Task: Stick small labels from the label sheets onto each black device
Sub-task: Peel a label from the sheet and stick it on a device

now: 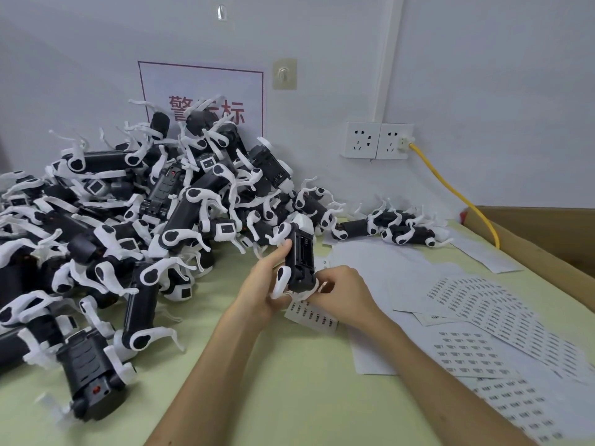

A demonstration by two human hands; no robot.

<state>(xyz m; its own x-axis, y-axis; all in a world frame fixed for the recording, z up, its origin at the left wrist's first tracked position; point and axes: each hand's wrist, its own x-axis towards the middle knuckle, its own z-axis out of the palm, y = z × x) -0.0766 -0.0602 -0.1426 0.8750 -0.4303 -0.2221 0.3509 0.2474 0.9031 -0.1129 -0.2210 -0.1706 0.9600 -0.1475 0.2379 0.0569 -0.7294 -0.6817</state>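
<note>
The left hand grips a device above the table, thumb along its side. The right hand curls its fingers onto the device's lower end. A label strip lies beneath the hands. A pile of devices sits to the left, and label sheets lie to the right.

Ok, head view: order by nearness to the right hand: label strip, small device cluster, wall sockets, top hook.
1. Label strip, under the right hand.
2. Small device cluster, farther back.
3. Wall sockets, back wall.
4. Top hook, high, left.
</note>
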